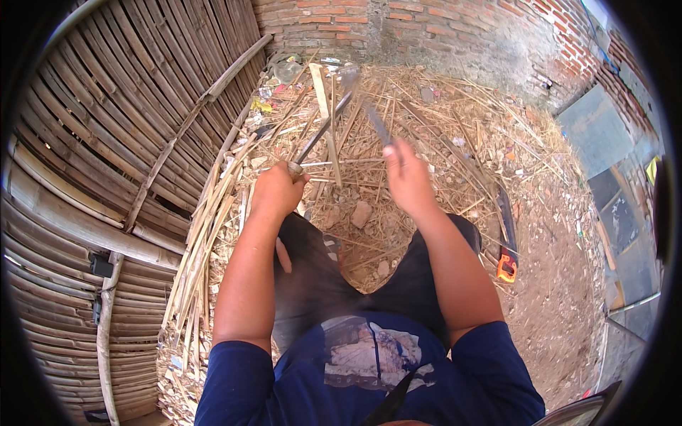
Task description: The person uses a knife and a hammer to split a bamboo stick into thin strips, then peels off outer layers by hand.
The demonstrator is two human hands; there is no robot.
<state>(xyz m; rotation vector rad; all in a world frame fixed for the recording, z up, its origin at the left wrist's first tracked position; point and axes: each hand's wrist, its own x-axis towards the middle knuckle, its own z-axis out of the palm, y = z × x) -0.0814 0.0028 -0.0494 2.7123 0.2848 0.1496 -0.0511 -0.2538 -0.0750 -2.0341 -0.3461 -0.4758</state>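
My left hand [277,189] is closed round the near end of a long dark strip [324,133], perhaps split bamboo. The strip slants away up and to the right, and its far end is blurred. My right hand [410,183] grips a knife [377,123] with a broad grey blade, its handle hidden in my fist. The blade points forward and a little left, smeared by motion, apart from the strip. Just beyond my left hand, a pale flat slat [323,99] lies over the litter. My knees are spread below both hands.
A handsaw [507,267] with an orange handle lies on the ground right of my knee. Long bamboo strips [195,284] are heaped at left, beside a bamboo wall [135,113]. Straw and splinters cover the ground up to a brick wall [455,35]. Grey panels [600,128] stand at right.
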